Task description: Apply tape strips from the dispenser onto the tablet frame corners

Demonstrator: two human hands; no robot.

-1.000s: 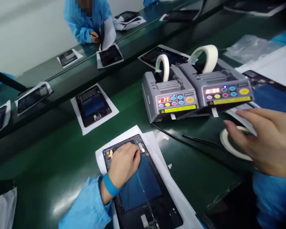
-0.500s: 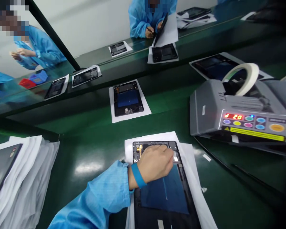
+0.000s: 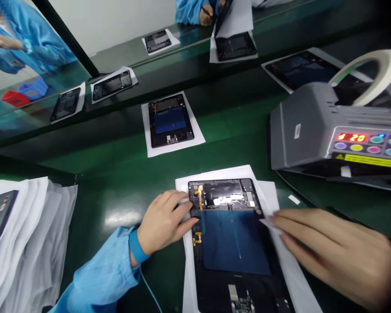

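An opened tablet, with its black frame, blue-covered battery area and orange flex cables showing, lies on white paper sheets in front of me. My left hand, wearing a blue wrist strap, is closed at the tablet's upper left edge, its thumb and fingers on the rim. At the right edge, my right hand is blurred. Its fingertips pinch a small white piece whose pointed end reaches over the frame; whether it is tape or paper I cannot tell.
A grey tape dispenser with a lit display carries a tape roll at right. Another opened tablet lies ahead on paper. Stacked white sheets stand at left. Across the bench are co-workers in blue sleeves.
My left hand has moved off the tablet's top area to its left edge. My right hand has come into view from the right. The camera view has shifted slightly.
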